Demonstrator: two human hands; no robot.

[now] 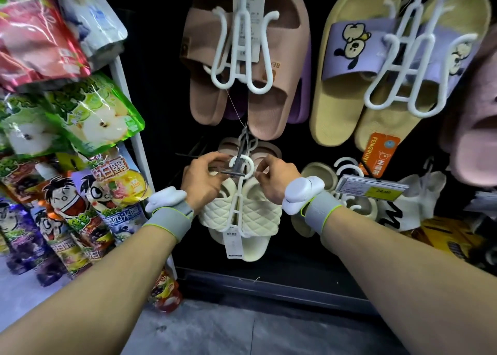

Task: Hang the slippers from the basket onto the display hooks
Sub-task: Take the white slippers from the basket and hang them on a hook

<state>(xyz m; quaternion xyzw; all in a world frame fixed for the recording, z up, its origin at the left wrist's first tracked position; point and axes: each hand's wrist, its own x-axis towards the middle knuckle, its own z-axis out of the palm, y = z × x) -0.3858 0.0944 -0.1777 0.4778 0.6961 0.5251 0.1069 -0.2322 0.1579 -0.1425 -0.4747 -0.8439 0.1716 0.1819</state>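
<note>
A pair of cream quilted slippers (258, 209) on a white plastic hanger (242, 163) sits in the lower row of the display. The hanger's curved top is around a dark metal display hook (236, 170). My left hand (204, 180) grips the left side of the pair near the hook, fingers curled. On the pair's right side, my right hand (274, 180) pinches the hanger top. A white tag (233, 244) hangs below the pair. No basket is in view.
Pink slippers (242, 67) and yellow slippers with purple straps (376, 67) hang above on white hangers. More cream slippers (320, 177) and a price label (371, 188) sit to the right. Snack bags (80, 118) fill the left rack. Grey floor lies below.
</note>
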